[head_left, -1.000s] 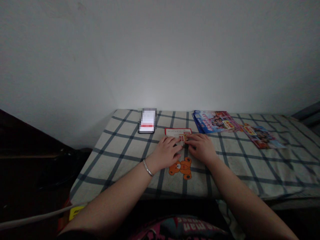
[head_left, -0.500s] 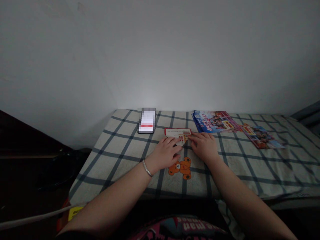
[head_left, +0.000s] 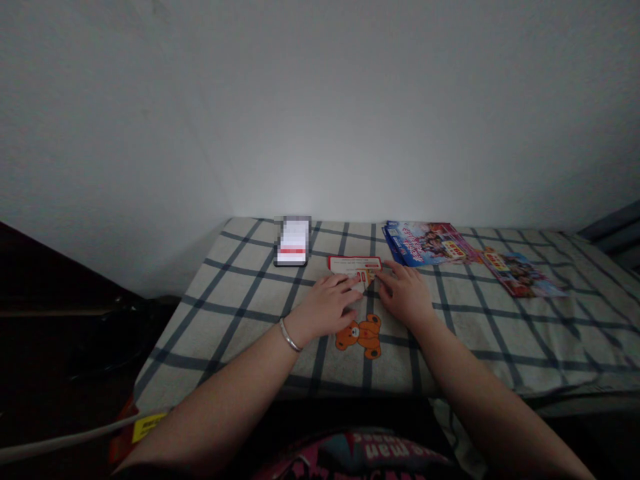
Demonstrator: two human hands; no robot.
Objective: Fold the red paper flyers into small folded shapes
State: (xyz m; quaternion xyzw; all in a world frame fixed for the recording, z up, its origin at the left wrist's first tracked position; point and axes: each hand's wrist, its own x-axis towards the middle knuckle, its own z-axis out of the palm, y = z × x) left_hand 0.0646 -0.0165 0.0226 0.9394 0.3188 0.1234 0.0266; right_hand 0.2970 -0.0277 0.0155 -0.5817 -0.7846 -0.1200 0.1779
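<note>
Resting palm down, the left hand (head_left: 327, 303) has its fingers spread, their tips on the one paper (head_left: 353, 264). The right hand (head_left: 405, 293) has bent fingers at the paper's right end; whether thumb and finger pinch it I cannot tell. The paper lies flat between the two hands, its red-bordered far edge roughly level with the table's back edge and its near right side slanting.

There is one phone (head_left: 293, 241), screen lit, one bear (head_left: 369, 335) just nearer than the paper, and one bracelet (head_left: 289, 335) on the left wrist. Leaflets sit in two places: a pile (head_left: 433, 241) of at least two, its exact count hidden, and one leaflet (head_left: 525, 272) to its right, their corners meeting or nearly so.

The checked cloth (head_left: 240, 280) reaches the wall (head_left: 320, 120) at the back; its left edge slants toward the person. A narrow strip of cloth separates phone and paper. Broader stretches run left of the left hand and from the right forearm out to the right, nearer than the leaflets.
</note>
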